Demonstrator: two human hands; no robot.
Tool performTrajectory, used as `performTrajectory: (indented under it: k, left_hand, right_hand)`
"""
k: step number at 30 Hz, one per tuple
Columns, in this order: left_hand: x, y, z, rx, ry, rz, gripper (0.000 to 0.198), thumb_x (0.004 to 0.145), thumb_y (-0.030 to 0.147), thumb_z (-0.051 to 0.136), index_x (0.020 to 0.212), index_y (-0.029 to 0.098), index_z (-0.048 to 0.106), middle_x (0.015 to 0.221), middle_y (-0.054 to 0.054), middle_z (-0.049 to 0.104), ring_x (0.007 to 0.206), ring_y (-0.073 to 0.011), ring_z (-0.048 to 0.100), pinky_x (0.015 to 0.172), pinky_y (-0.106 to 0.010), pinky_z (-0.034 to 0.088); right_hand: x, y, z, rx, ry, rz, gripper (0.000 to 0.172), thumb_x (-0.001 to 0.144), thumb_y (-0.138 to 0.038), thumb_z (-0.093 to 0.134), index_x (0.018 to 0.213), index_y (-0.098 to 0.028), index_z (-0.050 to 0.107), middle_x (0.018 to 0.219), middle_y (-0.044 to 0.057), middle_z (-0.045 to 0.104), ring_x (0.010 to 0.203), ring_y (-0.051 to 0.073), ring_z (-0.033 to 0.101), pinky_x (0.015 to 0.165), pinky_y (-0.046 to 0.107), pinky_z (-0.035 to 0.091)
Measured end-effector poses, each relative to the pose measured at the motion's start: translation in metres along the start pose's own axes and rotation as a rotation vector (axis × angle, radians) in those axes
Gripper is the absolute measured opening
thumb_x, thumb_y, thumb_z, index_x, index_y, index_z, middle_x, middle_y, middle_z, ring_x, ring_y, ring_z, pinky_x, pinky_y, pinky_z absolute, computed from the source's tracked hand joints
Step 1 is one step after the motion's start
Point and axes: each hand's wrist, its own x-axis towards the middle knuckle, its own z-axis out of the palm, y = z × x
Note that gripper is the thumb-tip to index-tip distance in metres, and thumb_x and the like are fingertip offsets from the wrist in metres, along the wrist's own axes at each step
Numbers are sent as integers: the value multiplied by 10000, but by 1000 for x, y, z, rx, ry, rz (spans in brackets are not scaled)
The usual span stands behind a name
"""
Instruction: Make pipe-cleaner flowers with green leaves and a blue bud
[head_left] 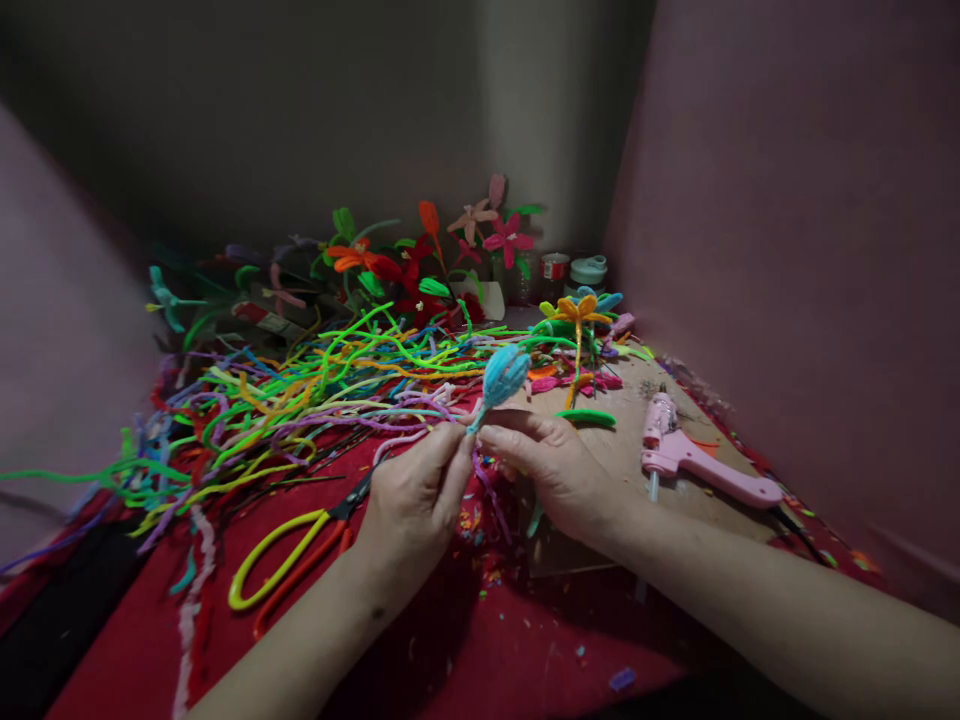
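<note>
Between my two hands stands a light-blue pipe-cleaner flower bud (505,377), upright and leaning a little to the right. My left hand (416,490) is closed, pinching the short stem under the bud between thumb and fingers. From the other side my right hand (559,470) comes in, its fingers pinched together at the same stem. The stem's lower end is hidden by the fingers. Left of my left hand lie scissors (281,560) with yellow and orange handles, their blades partly behind the hand.
A pink glue gun (686,455) lies on a cardboard sheet (630,480) at the right. Loose pipe cleaners (300,385) spread over the red cloth (420,640) at the left. Finished flowers (508,240) stand along the back, near a jar with a pale green lid (589,268).
</note>
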Motion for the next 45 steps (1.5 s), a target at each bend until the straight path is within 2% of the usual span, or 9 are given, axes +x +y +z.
performTrajectory:
  k: [6, 9, 13, 19, 25, 30, 35, 38, 45]
  left_hand:
    - [10, 14, -9, -639, -186, -554, 257, 852, 355, 489, 666, 177, 485, 505, 74, 332, 422, -53, 279, 395, -177, 242]
    - [12, 15, -9, -945, -248, -720, 262, 843, 366, 507, 665, 187, 436, 495, 90, 308, 380, -37, 201, 360, -165, 181]
    - [12, 14, -9, -1115, -277, -773, 226, 838, 332, 531, 684, 183, 457, 473, 95, 344, 347, -26, 174, 329, -148, 173]
    - [12, 9, -10, -1297, -313, -850, 170, 855, 264, 507, 723, 158, 526, 436, 109, 314, 330, -11, 114, 299, -110, 193]
    - [11, 2, -3, -1451, -350, -803, 163, 850, 243, 491, 731, 145, 544, 445, 111, 309, 315, -3, 61, 267, -106, 190]
    - [10, 6, -2, -1104, -340, -763, 208, 865, 338, 466, 747, 177, 526, 459, 92, 348, 320, -36, 177, 309, -156, 244]
    - [3, 9, 3, -206, -146, -325, 165, 854, 283, 467, 734, 191, 532, 585, 29, 484, 491, -94, 429, 504, -209, 332]
    - [-3, 4, 9, 127, -103, -125, 111, 839, 245, 474, 777, 198, 552, 656, -2, 523, 543, -125, 460, 541, -232, 314]
    - [-3, -4, 8, 224, -129, -60, 182, 850, 204, 445, 686, 197, 522, 556, 14, 451, 474, -115, 394, 487, -228, 237]
  right_hand:
    - [3, -5, -2, -19, -9, 61, 171, 767, -226, 592, 884, -202, 714, 778, -4, 650, 690, 111, 523, 796, 288, 438]
    - [4, -5, -4, -15, -25, 76, 136, 769, -216, 584, 827, -187, 704, 729, -11, 622, 686, 109, 515, 768, 280, 433]
    - [5, -3, -8, -90, 9, 33, 94, 759, -226, 610, 736, -187, 692, 770, -6, 614, 804, 129, 538, 839, 304, 406]
    - [4, -1, -10, -127, 11, -17, 119, 756, -254, 631, 822, -214, 722, 972, 24, 650, 1028, 172, 526, 927, 336, 365]
    - [3, 1, -4, 140, -12, 125, 78, 727, -230, 648, 748, -183, 706, 687, -19, 645, 684, 111, 560, 752, 276, 423]
    - [3, 6, -4, 111, 41, 94, 80, 737, -224, 646, 776, -193, 709, 723, -17, 655, 693, 106, 565, 776, 280, 427]
    - [1, 9, -5, -1, 73, 0, 163, 773, -245, 612, 889, -222, 723, 884, 13, 685, 888, 151, 584, 899, 337, 404]
    - [-1, 10, -5, -76, 125, -24, 164, 766, -255, 623, 890, -223, 726, 949, 25, 679, 967, 169, 569, 942, 357, 385]
    - [-1, 8, -3, -106, 136, 15, 181, 764, -290, 632, 894, -212, 731, 933, 38, 684, 995, 187, 565, 962, 379, 376]
